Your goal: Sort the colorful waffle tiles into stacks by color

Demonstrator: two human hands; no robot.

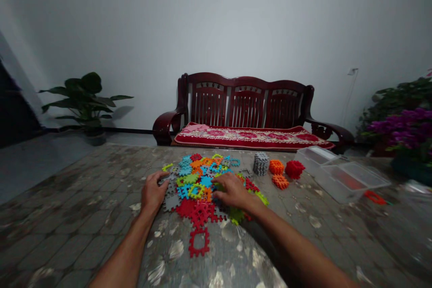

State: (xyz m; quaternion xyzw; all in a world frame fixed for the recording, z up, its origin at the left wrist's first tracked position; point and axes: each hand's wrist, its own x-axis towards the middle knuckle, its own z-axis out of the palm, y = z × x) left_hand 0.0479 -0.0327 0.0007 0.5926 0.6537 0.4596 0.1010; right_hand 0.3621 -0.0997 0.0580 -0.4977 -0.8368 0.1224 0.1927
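Dim, even indoor light; the wall (216,22) fades to darker grey toward the corners. The potted plant (83,96) casts a soft shadow (122,114) rightward. Pale glare marks the tabletop (168,252) near its front edge, where wide-angle distortion bends the view and detail softens.

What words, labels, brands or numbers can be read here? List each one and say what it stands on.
None can be read: the interlocking plastic toy pieces and the clear plastic storage box show no legible marks, and the small white fitting on the wall is too small to tell whether it bears any.
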